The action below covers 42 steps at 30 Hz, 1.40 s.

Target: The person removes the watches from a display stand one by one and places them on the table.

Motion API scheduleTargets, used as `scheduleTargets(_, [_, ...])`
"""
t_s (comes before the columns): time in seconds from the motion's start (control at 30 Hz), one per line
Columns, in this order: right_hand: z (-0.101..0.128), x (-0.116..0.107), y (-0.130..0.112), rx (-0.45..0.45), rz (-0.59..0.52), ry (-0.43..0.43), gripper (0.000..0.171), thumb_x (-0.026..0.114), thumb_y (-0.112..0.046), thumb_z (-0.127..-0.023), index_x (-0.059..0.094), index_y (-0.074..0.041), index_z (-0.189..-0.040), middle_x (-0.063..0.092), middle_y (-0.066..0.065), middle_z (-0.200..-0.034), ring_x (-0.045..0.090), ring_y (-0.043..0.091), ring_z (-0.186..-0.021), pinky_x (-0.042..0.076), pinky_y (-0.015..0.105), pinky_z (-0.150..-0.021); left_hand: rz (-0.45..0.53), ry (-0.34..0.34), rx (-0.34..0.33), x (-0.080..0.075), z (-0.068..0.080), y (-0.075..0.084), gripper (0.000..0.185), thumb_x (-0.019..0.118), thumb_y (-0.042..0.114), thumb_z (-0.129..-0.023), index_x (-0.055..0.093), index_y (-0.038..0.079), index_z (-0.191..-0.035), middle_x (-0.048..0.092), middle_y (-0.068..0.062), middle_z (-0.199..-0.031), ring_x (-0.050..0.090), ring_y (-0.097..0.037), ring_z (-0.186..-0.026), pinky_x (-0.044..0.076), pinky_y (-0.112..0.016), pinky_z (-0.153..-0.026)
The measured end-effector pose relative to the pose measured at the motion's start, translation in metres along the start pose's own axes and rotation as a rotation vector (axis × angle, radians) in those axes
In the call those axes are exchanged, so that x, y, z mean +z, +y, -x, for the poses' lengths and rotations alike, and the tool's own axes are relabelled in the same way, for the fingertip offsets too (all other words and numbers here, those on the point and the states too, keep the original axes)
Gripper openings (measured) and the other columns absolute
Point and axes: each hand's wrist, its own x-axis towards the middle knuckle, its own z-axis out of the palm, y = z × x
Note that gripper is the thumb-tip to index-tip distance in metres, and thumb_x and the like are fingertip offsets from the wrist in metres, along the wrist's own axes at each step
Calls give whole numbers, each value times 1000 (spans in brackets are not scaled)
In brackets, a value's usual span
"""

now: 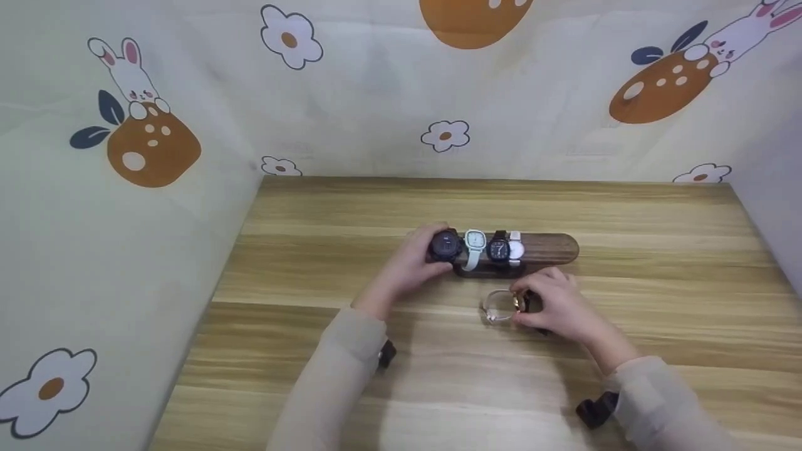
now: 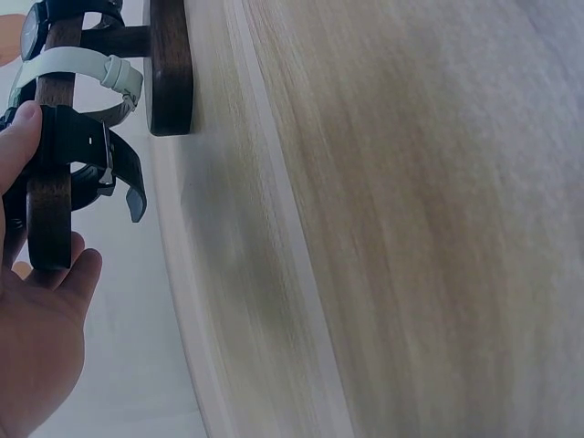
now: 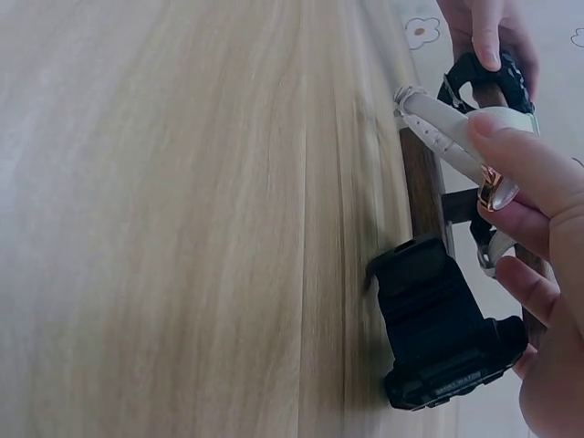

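My left hand (image 1: 415, 260) grips the large black wristwatch (image 1: 445, 245) at the left end of a dark wooden watch stand (image 1: 551, 248). In the left wrist view the thumb lies on its strap (image 2: 78, 137), and fingers curl by the bar's end. My right hand (image 1: 557, 304) pinches a wristwatch with a pale strap and gold-coloured case (image 1: 518, 303), its strap looped, in front of the stand. Close to that hand, another black wristwatch (image 3: 438, 338) lies on the table. Along the bar sit a mint-green watch (image 1: 475, 241), a black square-faced watch (image 1: 499, 250) and a white watch (image 1: 516, 250).
The wood-grain table (image 1: 301, 363) reaches back to a patterned cloth wall (image 1: 369, 113) with rabbits and flowers. The stand's dark base (image 1: 489, 272) rests on the tabletop. Black wrist-camera mounts (image 1: 597, 410) hang under both sleeves.
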Motion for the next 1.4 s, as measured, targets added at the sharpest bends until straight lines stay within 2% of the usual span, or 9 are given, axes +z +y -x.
scheduleTargets(0.3, [-1, 4, -1, -16, 53, -9, 46, 84, -35, -63, 65, -17, -101, 67, -4, -99, 46, 21, -96, 26, 45, -86, -2, -17, -29, 0, 0, 2, 72, 74, 20, -79, 38, 9, -140, 43, -13, -139, 39, -27, -128, 27, -39, -109])
scheduleTargets(0.63, [-2, 6, -2, 24, 86, -48, 47, 85, -37, -61, 65, -17, -98, 68, 0, -100, 47, 23, -96, 23, 54, -90, -2, -12, -50, -1, 0, 2, 73, 75, 21, -79, 38, 11, -140, 45, -11, -138, 41, -26, -126, 28, -39, -109])
scheduleTargets(0.97, [-1, 9, -1, 31, 124, -88, 44, 85, -39, -59, 64, -21, -94, 67, -6, -97, 48, 23, -96, 23, 57, -88, -12, -9, -40, 1, 0, 0, 72, 75, 21, -78, 39, 11, -140, 45, -10, -139, 41, -25, -127, 28, -39, -109])
scheduleTargets(1.13, [-1, 12, 0, 21, 145, -89, 44, 85, -38, -59, 64, -20, -94, 67, -5, -96, 48, 24, -96, 22, 62, -90, 14, -8, -51, 1, 1, 0, 71, 75, 20, -78, 39, 12, -140, 45, -10, -139, 41, -25, -126, 29, -40, -108])
scheduleTargets(1.4, [-1, 12, 0, -27, 193, -67, 46, 85, -40, -58, 66, -18, -93, 67, -7, -91, 49, 23, -93, 25, 64, -91, 4, 12, 13, 1, 1, -1, 71, 75, 18, -78, 39, 8, -139, 47, -12, -136, 42, -26, -124, 29, -36, -108])
